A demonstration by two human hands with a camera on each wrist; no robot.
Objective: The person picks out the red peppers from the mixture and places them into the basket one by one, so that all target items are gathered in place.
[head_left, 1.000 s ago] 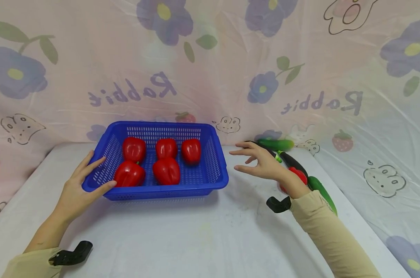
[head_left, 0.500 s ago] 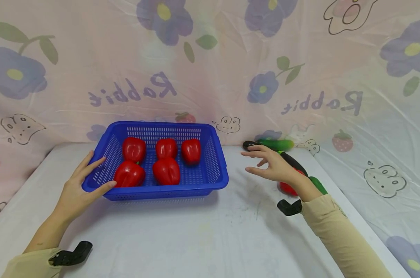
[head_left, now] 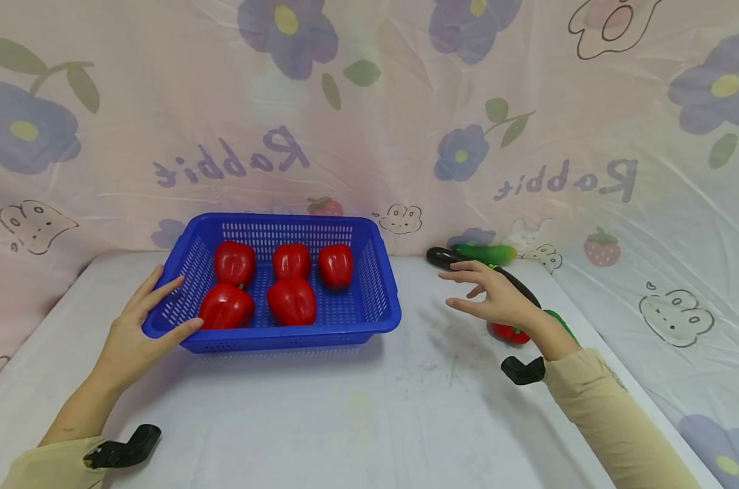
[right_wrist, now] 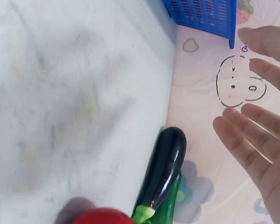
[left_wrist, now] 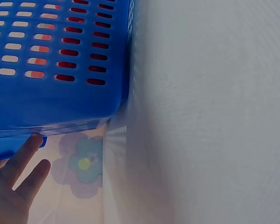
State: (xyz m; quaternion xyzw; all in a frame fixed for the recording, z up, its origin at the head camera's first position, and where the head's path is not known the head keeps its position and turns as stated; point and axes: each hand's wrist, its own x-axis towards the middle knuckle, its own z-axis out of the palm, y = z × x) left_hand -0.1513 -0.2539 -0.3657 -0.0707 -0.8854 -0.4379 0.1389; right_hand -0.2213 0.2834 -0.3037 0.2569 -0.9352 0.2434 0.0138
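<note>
My left hand rests its straight fingers and thumb along the left end of a blue plastic basket. In the left wrist view, two fingertips overlap the basket's end near its rim. Several red bell peppers lie inside. Right of the basket, my right hand hovers over the table with nothing in it, fingers spread and slightly bent. Nearest to it are a dark eggplant, a second eggplant and a red bell pepper, partly hidden by the wrist.
A green cucumber lies behind the first eggplant at the table's back right. Another green vegetable shows beside the right forearm. A printed curtain hangs right behind the white table.
My right hand has drawn back to the right, away from the basket, uncovering more of the first eggplant. My left hand, the basket and its peppers have stayed in place.
</note>
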